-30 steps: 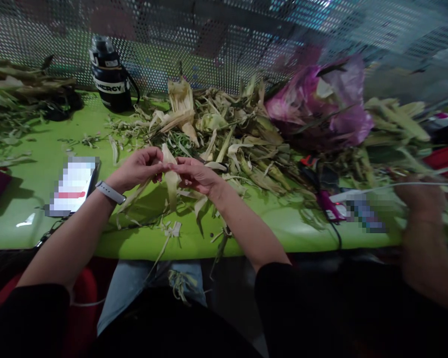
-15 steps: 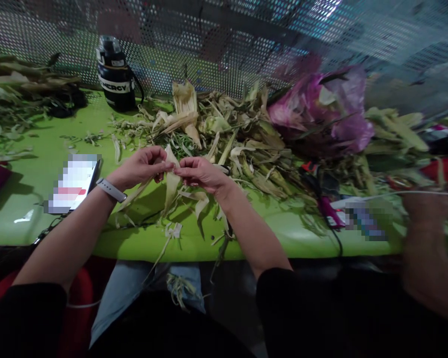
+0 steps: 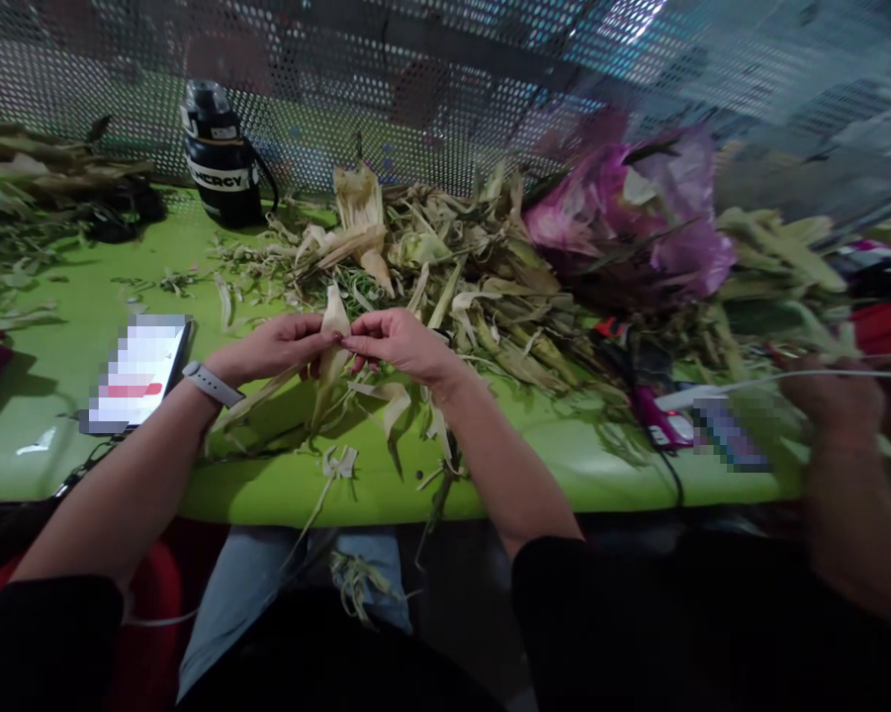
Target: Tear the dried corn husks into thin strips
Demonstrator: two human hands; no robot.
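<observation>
Corn husk (image 3: 334, 311) stands just left of the frame's middle, pinched by our left hand (image 3: 276, 348) and right hand (image 3: 401, 342) — both grips narrow, thumbs nearly meeting, probably to steady so thin a piece. Loose husks (image 3: 519, 267) lie heaped beyond, right of centre — likely there for easy reach.

By the far edge of the green table (image 3: 386, 499), one dark bottle (image 3: 226, 188) and one pink plastic bag (image 3: 630, 222); toward the front edge, two phones (image 3: 137, 371), two magenta objects (image 3: 664, 420), one white wristband (image 3: 214, 385), one left hand (image 3: 278, 346) and one right hand (image 3: 404, 343) on one pale husk (image 3: 335, 313); the heaped husks (image 3: 515, 331), too tangled to count
</observation>
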